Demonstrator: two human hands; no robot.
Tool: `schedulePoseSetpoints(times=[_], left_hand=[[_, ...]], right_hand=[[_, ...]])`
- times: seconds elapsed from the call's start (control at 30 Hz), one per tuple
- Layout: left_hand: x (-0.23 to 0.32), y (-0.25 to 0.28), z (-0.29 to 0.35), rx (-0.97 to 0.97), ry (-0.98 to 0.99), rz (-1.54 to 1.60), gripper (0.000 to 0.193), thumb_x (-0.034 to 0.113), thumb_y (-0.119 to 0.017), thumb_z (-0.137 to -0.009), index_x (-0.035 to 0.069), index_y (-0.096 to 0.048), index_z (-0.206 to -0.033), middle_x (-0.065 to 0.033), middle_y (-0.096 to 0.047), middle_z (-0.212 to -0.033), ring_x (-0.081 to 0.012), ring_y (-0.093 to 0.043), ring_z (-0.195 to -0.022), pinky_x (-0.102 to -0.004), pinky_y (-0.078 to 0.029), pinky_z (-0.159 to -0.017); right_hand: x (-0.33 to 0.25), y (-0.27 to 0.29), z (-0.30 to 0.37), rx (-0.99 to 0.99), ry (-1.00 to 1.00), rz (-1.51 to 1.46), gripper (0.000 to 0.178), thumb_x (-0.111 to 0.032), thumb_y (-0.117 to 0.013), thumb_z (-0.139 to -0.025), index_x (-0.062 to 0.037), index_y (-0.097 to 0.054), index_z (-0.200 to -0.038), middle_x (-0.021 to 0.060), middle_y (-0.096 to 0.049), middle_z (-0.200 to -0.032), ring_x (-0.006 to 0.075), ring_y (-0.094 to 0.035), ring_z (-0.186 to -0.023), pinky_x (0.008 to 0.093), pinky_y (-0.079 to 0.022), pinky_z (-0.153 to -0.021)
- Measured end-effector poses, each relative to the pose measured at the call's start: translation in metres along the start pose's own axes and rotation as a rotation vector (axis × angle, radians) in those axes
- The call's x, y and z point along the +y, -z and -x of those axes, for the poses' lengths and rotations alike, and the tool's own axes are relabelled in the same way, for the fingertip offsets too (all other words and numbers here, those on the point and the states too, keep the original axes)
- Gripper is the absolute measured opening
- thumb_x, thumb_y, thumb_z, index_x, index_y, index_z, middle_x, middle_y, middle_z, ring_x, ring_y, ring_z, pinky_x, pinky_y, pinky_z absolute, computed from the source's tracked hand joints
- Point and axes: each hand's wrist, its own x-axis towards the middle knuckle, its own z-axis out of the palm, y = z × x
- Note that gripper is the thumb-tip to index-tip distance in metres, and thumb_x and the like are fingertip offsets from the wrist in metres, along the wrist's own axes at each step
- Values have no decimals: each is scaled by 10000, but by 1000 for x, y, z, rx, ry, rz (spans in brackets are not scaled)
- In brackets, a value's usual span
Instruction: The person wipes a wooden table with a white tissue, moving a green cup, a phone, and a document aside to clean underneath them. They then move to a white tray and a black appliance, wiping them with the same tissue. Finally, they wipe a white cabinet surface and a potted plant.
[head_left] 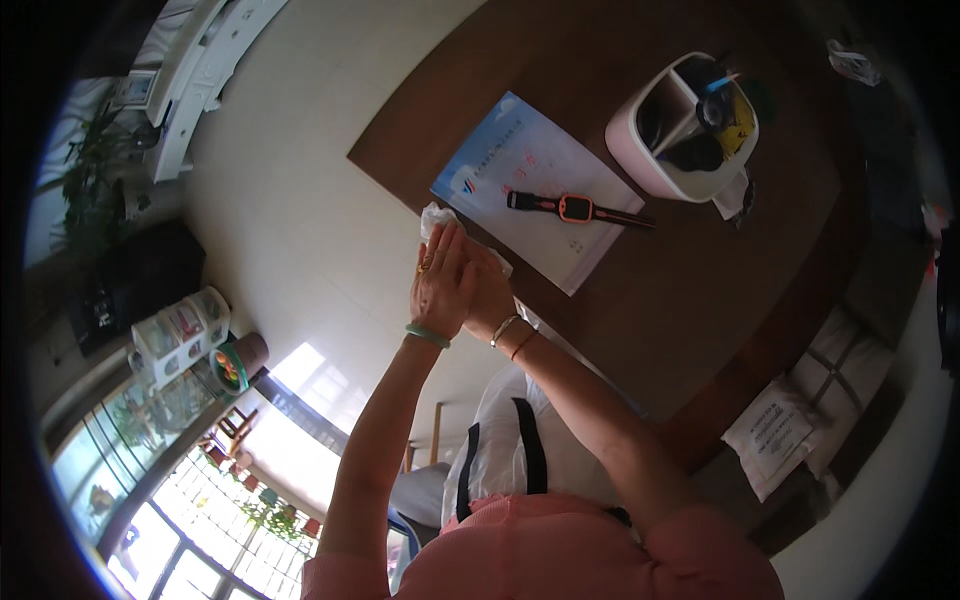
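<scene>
Pale floor (300, 150) sweeps down the left side, and against it stands the big dark-brown desk (690, 320), one corner jutting out toward the upper left. In from below come two bare forearms, reaching out of a pink top (540, 550) right up to the desk's near edge. Onto the desk now: a blue-and-white booklet (520, 165) lies flat at a slant, red handwriting on its cover. Beyond it to the right stands a pink-and-white caddy (632, 150), its compartments loaded with small items, a blue one among them.

Now the hands, and they're right together! The left hand (440, 288) lies over the right hand (487, 292), its fingers stretched out side by side; the right hand's fingers are mostly covered, and whether either set is gripping, I cannot tell. Across the booklet goes a black-and-orange watch (575, 208), one strap end running past the cover's edge. And there's the white crumpled wad (437, 218), poking out just past the left fingertips, near the booklet's left corner, the rest of it hidden. Green bangle (428, 336) on the left wrist, slim bracelet (505, 331) on the right, and, smallest of all, a gold-coloured ring (424, 265) on a left finger.
</scene>
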Motion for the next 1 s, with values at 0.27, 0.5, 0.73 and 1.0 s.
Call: schedulePoseSetpoints(times=[0.27,0.5,0.73,1.0], left_hand=[[-49,43,-58,-102,71,-62,552,259,-494,-1029,18,-420,-1520,-130,-402,-1595,-273,-287,-1524,-445,-221,-1247],[-97,74,-111,-138,2,-47,582,258,-510,-1015,11,-396,-1529,-143,-397,-1594,-304,-279,-1524,-465,-238,-1239],[-121,98,-177,-234,-149,30,628,216,-525,-1001,-1,-328,-1556,-178,-330,-1620,-376,-226,-1530,-466,-233,-1244],[-133,113,-224,-553,-672,-255,606,346,-465,-1021,-18,-410,-1503,-160,-314,-1627,-316,-194,-1545,-458,-189,-1253]], right_hand=[[-19,-13,-87,-81,6,-39,628,-278,-515,-965,1,-400,-1515,174,-385,-1583,254,-327,-1483,402,-224,-1222],[-37,-26,-150,19,51,136,607,-243,-522,-951,5,-418,-1496,167,-466,-1521,274,-370,-1449,374,-258,-1210],[-38,-40,-216,226,-173,-378,564,-262,-602,-905,-5,-497,-1396,169,-530,-1400,297,-479,-1314,394,-338,-1125],[-70,-56,-219,447,-530,-155,657,-362,-574,-955,-39,-410,-1503,154,-413,-1555,274,-315,-1477,431,-208,-1231]])
